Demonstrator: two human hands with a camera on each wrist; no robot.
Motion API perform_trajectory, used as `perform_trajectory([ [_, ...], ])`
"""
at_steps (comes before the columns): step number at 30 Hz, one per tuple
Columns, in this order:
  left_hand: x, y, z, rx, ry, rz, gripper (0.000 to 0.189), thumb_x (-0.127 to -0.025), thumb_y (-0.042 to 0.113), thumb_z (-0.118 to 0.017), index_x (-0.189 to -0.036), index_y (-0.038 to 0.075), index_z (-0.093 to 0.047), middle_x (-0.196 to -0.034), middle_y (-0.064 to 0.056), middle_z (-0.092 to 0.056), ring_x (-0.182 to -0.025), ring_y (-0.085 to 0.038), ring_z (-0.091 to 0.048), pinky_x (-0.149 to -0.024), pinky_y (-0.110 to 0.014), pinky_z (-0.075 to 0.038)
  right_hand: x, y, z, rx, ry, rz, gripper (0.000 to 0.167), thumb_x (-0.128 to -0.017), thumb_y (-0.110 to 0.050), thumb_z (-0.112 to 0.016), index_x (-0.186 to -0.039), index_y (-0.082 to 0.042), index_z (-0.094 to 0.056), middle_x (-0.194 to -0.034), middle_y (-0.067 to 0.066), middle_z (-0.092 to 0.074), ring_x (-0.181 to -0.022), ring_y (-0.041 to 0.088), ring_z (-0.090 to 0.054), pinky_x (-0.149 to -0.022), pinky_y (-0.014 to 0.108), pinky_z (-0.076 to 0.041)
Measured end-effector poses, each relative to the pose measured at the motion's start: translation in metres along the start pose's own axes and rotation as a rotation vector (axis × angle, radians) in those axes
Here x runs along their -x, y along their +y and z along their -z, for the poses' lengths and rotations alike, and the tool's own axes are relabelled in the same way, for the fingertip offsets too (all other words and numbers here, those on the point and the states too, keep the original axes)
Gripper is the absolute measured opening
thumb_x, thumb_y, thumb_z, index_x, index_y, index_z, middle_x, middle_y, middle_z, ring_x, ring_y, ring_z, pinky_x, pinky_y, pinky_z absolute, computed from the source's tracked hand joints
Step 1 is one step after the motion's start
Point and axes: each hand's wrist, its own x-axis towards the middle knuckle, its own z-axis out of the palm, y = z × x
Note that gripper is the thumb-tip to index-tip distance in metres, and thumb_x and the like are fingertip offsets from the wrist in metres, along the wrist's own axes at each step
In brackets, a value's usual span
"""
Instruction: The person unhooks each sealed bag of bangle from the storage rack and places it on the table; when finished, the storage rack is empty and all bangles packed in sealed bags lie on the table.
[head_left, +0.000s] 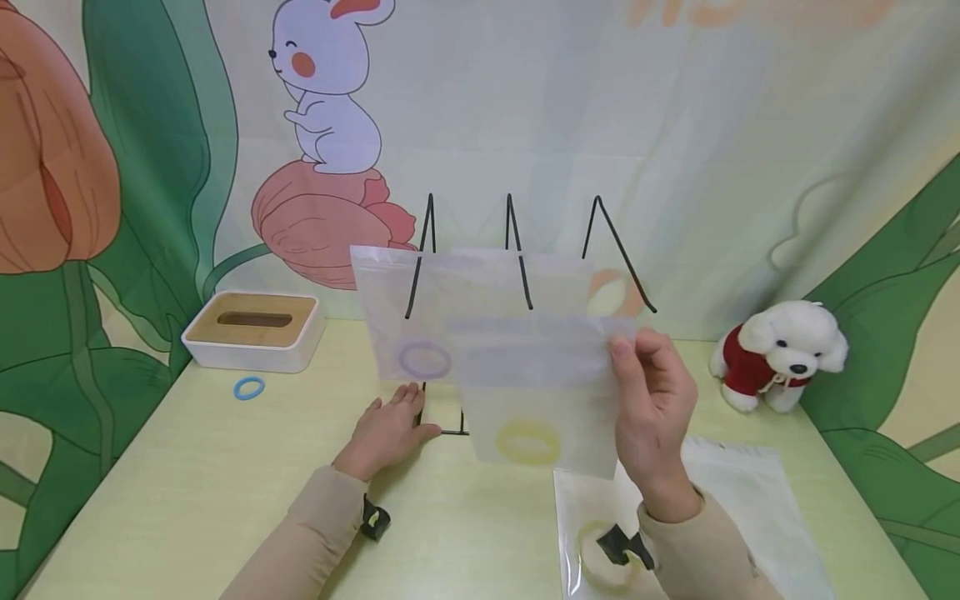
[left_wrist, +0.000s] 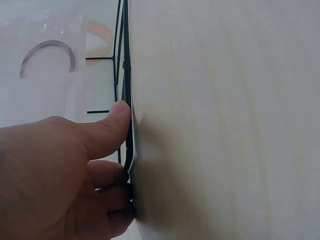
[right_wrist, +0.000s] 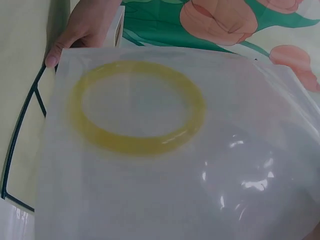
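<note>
My right hand [head_left: 660,408] pinches the upper right edge of a translucent zip bag [head_left: 536,358], holding it up in front of a black wire rack [head_left: 622,250]. A yellow ring [head_left: 528,442] lies inside this bag; it shows large in the right wrist view [right_wrist: 145,145]. Behind it, another bag [head_left: 390,292] with a purple ring [head_left: 424,360] hangs at the left prong. Translucent plastic also shows around the middle prong; whether it is a separate bag I cannot tell. Low on the rack, my left hand [head_left: 386,433] rests on the base wire [left_wrist: 128,75], thumb and fingertips touching it.
Near the right forearm a clear-and-white bag [head_left: 735,483] with a pale yellow ring lies on the table [head_left: 187,483]. A blue ring [head_left: 249,387] lies before a tissue box [head_left: 251,329] at left. A white plush dog [head_left: 780,350] sits at right. A printed curtain hangs behind.
</note>
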Motion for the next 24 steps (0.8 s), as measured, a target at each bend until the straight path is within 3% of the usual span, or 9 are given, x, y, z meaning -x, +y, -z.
perform_trajectory([
  [5, 0.000, 0.001, 0.000, -0.008, -0.007, -0.006, 0.071, -0.098, 0.044, -0.054, -0.148, -0.003, -0.035, -0.155, -0.021, -0.027, -0.144, -0.033, -0.023, -0.112, -0.060, -0.021, 0.017, -0.011, 0.000, -0.014, -0.016, -0.053, 0.014, -0.096, 0.006, -0.052, -0.095, 0.019, -0.054, -0.083, 0.005, -0.064, -0.072, 0.013, -0.058, -0.063, 0.020, -0.048],
  [12, 0.002, 0.002, 0.003, -0.021, -0.017, 0.012, 0.061, -0.099, 0.029, -0.051, -0.147, -0.005, -0.035, -0.156, -0.019, -0.027, -0.145, -0.032, -0.023, -0.113, -0.060, -0.020, 0.040, -0.008, -0.003, -0.077, -0.074, -0.153, 0.010, -0.097, 0.008, -0.047, -0.095, 0.015, -0.054, -0.078, 0.004, -0.064, -0.065, 0.011, -0.060, -0.057, 0.020, -0.048],
  [18, 0.001, 0.002, 0.003, -0.019, -0.016, 0.009, 0.062, -0.099, 0.030, -0.051, -0.148, -0.005, -0.034, -0.156, -0.020, -0.026, -0.145, -0.033, -0.023, -0.113, -0.060, -0.019, 0.051, 0.009, -0.001, -0.006, -0.101, -0.275, 0.013, -0.099, 0.003, -0.047, -0.097, 0.015, -0.053, -0.076, 0.005, -0.061, -0.062, 0.012, -0.059, -0.054, 0.021, -0.049],
  [24, 0.001, 0.002, 0.003, -0.019, -0.007, -0.002, 0.070, -0.098, 0.039, -0.054, -0.148, -0.006, -0.033, -0.155, -0.022, -0.028, -0.144, -0.035, -0.024, -0.112, -0.060, -0.021, 0.053, 0.030, 0.002, 0.136, -0.070, -0.401, 0.018, -0.101, -0.007, -0.050, -0.098, 0.009, -0.057, -0.074, 0.007, -0.059, -0.061, 0.013, -0.055, -0.053, 0.022, -0.046],
])
